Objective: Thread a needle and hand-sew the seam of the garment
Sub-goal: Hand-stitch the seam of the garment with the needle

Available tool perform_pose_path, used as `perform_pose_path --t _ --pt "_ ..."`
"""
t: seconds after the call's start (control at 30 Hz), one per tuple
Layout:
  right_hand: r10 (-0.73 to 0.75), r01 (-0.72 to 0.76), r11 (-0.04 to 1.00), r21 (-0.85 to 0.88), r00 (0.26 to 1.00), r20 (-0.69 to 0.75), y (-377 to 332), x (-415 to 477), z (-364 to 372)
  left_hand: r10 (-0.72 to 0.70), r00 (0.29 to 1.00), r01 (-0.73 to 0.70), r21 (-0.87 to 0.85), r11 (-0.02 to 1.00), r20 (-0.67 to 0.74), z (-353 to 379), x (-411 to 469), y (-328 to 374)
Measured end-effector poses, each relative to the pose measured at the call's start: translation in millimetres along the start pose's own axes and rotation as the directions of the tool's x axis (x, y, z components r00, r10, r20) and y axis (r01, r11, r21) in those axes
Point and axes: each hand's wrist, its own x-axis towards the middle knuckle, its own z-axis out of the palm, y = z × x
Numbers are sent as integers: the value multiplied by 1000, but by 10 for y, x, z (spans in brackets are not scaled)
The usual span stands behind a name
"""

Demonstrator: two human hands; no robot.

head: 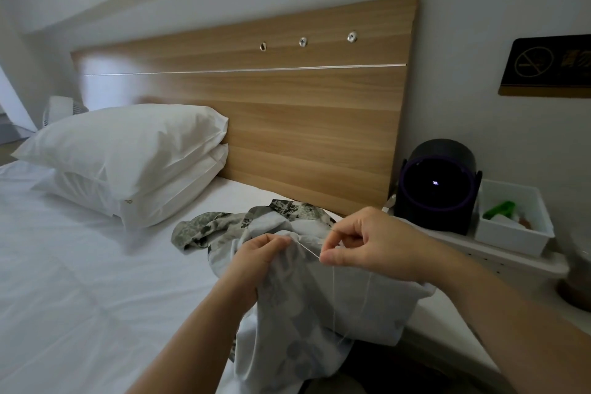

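The garment (319,313) is grey and green with a blotchy print. It lies in the lower middle of the frame, on the edge of a white bed (80,265), with its pale inside facing up. One end is bunched up on the sheet above the hands, and the rest hangs down between the two arms. The left hand (259,253) is in the middle of the frame. Its fingers are curled and grip a fold of the garment, holding it up. The right hand (367,243) is just to the right, close to the left hand but not touching it. Its thumb and first finger pinch a thin white thread (307,249). The thread runs tight from the fold at the left hand to the right fingertips, and two loose strands hang down over the garment. I cannot tell the needle from the thread. Two white pillows (128,153) are stacked at the left against a wooden headboard (287,121). At the right stand a round black gadget (438,185) and a white tray (511,233).
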Motion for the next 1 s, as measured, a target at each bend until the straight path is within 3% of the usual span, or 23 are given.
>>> perform_pose_path --t 0.1,0.17,0.33,0.4,0.6,0.67,0.73,0.8,1.0 --pt "42 -33 996 78 992 -118 72 59 -67 58 998 -59 19 998 19 -17 -27 2" --pt "92 -89 996 22 980 -174 156 149 -61 105 992 -107 41 993 63 -26 -69 11" --pt "223 -211 973 -94 964 143 281 303 -19 180 971 -199 120 973 156 -49 -159 35" --pt "222 -209 974 -91 958 181 290 326 -77 182 968 -207 136 969 175 -77 -169 50" --pt "218 -205 972 -112 968 123 344 285 -147 141 974 -176 191 966 180 -80 -142 -3" --pt "226 -224 969 -103 974 15 350 236 -113 121 974 -155 174 973 191 -54 -138 -19" --pt "265 -265 964 14 957 -115 315 190 -84 100 974 -132 150 980 205 -47 -127 -22" --pt "260 -257 966 41 953 -154 229 129 -17 81 975 -108 126 986 206 -44 -121 -24" --pt "255 -250 965 -78 966 51 61 28 378 97 978 -118 108 987 186 -22 -125 -39"
